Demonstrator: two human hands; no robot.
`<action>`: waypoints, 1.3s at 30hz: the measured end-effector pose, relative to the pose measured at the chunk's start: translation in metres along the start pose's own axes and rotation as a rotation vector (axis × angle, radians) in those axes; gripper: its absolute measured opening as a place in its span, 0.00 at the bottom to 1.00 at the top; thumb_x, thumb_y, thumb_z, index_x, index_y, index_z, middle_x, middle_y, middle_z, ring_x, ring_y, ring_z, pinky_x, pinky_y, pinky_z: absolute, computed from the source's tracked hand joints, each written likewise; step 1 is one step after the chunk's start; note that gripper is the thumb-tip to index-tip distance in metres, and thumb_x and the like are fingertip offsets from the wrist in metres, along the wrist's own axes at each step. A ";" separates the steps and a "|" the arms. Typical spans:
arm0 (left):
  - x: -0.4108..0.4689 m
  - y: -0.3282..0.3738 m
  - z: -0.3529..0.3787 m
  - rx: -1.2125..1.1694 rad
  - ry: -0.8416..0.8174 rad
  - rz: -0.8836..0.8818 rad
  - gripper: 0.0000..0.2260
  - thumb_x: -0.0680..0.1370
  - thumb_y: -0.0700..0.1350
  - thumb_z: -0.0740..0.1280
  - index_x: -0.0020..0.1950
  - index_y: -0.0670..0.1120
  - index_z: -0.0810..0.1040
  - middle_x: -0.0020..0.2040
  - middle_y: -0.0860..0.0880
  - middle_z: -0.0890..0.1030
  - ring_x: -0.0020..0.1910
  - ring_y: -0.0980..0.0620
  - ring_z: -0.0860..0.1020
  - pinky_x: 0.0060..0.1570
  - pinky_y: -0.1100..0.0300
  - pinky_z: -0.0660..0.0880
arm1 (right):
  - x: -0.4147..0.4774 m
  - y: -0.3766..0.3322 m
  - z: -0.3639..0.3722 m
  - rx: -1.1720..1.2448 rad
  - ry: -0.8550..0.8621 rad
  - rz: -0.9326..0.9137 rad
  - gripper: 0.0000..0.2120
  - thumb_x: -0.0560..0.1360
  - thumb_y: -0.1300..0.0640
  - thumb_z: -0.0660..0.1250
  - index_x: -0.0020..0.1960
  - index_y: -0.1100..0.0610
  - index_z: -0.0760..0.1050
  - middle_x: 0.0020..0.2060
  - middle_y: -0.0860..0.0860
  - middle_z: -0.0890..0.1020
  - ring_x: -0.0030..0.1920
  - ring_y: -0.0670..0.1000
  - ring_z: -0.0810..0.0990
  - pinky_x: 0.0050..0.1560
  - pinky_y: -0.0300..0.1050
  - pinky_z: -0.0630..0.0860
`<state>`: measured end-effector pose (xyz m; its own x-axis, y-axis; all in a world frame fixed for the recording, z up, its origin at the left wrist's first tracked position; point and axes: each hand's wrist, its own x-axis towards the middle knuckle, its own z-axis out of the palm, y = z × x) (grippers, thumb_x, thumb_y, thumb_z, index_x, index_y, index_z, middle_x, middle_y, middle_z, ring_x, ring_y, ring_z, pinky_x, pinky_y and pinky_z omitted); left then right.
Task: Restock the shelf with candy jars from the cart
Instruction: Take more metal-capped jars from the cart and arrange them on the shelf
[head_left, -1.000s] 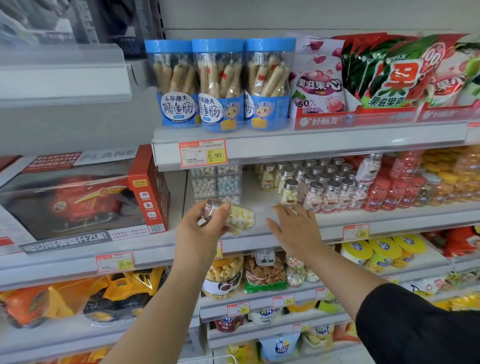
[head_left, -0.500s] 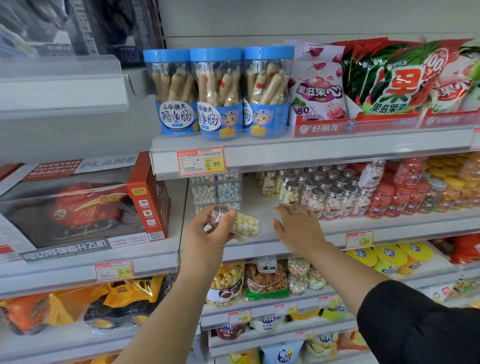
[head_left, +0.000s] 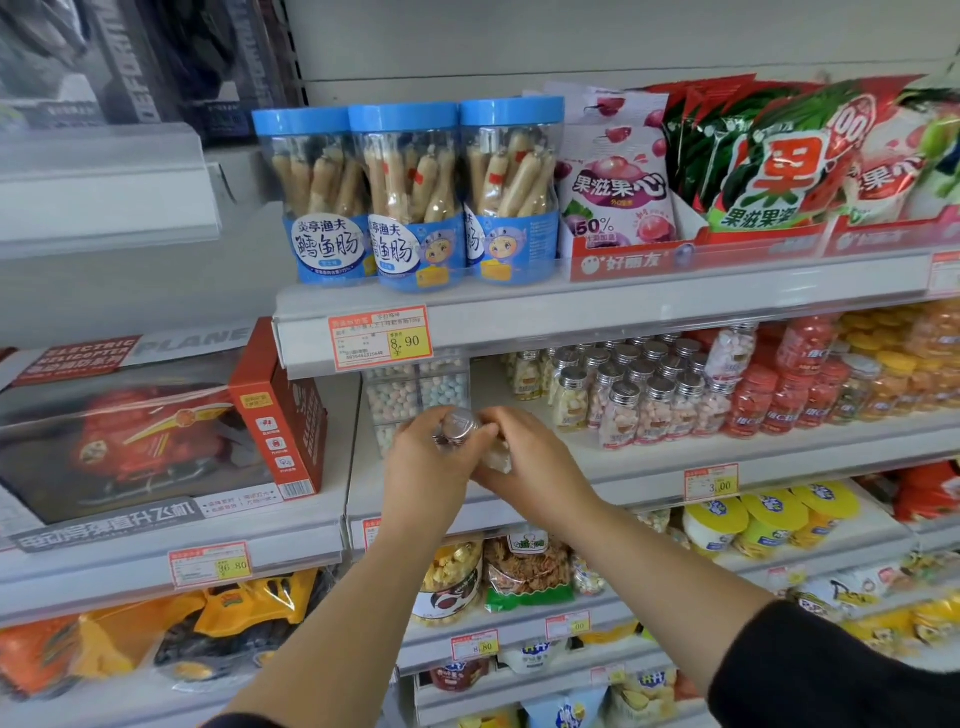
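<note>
The middle shelf (head_left: 649, 470) carries the sweets. A clear box (head_left: 415, 395) of pastel balls stands at its left end, and the standing jars (head_left: 639, 400) with silver caps fill the middle, apart from the box. A toy box (head_left: 156, 431) lies on the board to the left, and three blue-lid tubs (head_left: 410, 197) stand on the shelf above. Just above the front edge, between the clear box and the standing jars, we hold one candy jar (head_left: 496, 457) in both hands. Our left hand (head_left: 426, 473) curls its fingers round the end with the cap (head_left: 457, 426). Our right hand (head_left: 535, 467) grips the body from the other side. The jar is tilted, cap towards us, and does not touch the shelf yet.

We judge that the danger is in passing it between hands: if one lets go before the other grips firmly, the smooth jar can slip over the front edge. Also, set down tilted or pushed too far right, it can tip the front row of standing jars.
</note>
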<state>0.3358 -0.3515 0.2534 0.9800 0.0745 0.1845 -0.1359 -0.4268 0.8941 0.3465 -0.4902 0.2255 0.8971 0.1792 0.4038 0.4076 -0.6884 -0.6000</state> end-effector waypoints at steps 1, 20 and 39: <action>0.003 -0.001 0.000 0.030 -0.024 0.017 0.14 0.72 0.57 0.74 0.55 0.56 0.81 0.52 0.51 0.82 0.49 0.54 0.80 0.45 0.61 0.75 | 0.002 0.002 -0.001 0.042 -0.009 0.015 0.20 0.74 0.49 0.72 0.64 0.52 0.73 0.54 0.45 0.77 0.52 0.44 0.75 0.46 0.35 0.69; 0.023 -0.035 0.003 0.390 -0.077 0.177 0.17 0.81 0.37 0.61 0.65 0.54 0.78 0.66 0.51 0.73 0.52 0.54 0.75 0.47 0.63 0.69 | 0.023 0.045 -0.022 -0.137 -0.058 0.272 0.38 0.70 0.39 0.74 0.73 0.50 0.64 0.63 0.47 0.75 0.61 0.49 0.76 0.59 0.47 0.75; 0.038 -0.041 0.003 0.456 -0.112 0.193 0.17 0.82 0.38 0.60 0.65 0.54 0.76 0.64 0.48 0.72 0.48 0.46 0.79 0.47 0.49 0.79 | 0.041 0.044 -0.044 -0.560 -0.067 -0.040 0.21 0.74 0.64 0.67 0.65 0.51 0.75 0.67 0.48 0.75 0.61 0.56 0.76 0.60 0.53 0.75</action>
<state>0.3787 -0.3343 0.2223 0.9562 -0.1314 0.2615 -0.2635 -0.7752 0.5741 0.3944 -0.5442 0.2459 0.8993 0.2447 0.3626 0.3054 -0.9446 -0.1199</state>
